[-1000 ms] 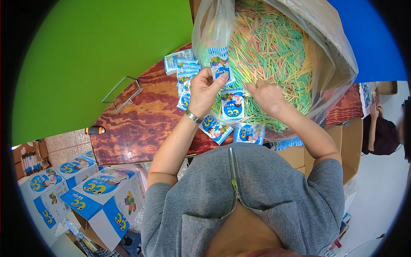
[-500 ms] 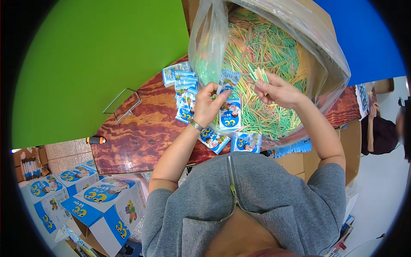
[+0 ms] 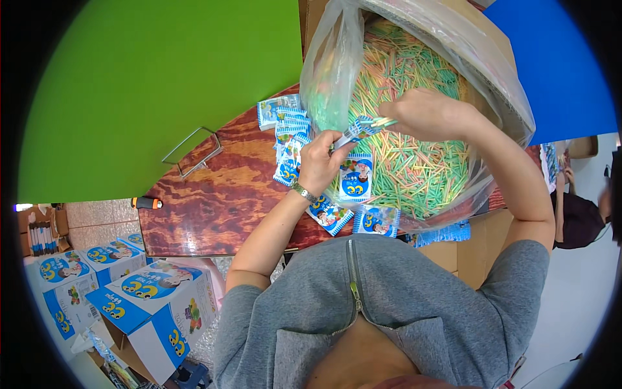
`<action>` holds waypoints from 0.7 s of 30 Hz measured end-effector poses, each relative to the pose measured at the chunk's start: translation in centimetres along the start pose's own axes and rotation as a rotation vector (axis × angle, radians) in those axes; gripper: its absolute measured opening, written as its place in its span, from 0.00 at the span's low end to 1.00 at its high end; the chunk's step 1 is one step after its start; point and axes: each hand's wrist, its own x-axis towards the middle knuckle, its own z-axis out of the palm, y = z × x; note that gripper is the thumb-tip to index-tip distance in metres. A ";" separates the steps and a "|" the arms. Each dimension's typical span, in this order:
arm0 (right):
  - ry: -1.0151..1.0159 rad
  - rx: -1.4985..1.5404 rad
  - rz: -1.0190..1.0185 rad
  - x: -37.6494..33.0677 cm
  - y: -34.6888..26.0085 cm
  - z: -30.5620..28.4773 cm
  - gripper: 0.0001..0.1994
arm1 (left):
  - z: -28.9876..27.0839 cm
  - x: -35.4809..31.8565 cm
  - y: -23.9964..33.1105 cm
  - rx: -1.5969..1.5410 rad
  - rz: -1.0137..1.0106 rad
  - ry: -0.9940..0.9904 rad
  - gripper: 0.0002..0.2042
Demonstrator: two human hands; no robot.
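My left hand [image 3: 317, 162], with a watch at the wrist, pinches a small blue-and-white packet [image 3: 352, 132] whose mouth points up and right. Thin pastel sticks [image 3: 383, 122], candy-like, jut from my right hand [image 3: 427, 113]; its fingers are closed round them, and their tips are at the packet's mouth. Beneath both hands lies a heap of green, yellow and pink sticks [image 3: 414, 172] inside a clear plastic bag [image 3: 332, 55]. Close to my left hand, one printed packet [image 3: 356, 178] rests by the heap's edge. How far the sticks reach into the packet is hard to make out.
Several packets [image 3: 288, 133] overlap on the red-brown wooden table [image 3: 214, 194], left of the bag. A wire handle [image 3: 194, 152] stands near the green panel [image 3: 162, 84]. Printed cartons [image 3: 159, 292] sit at lower left. Another person [image 3: 578, 217] is at far right.
My right hand has brought the sticks across to the packet, turning back-of-hand up. The packet in my left hand now tilts right toward them. The whole view has shifted slightly.
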 end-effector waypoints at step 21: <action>0.254 -0.168 0.144 2.3 -2.0 0.1 0.09 | 1.7 0.9 -1.0 -0.234 -0.143 -0.057 0.09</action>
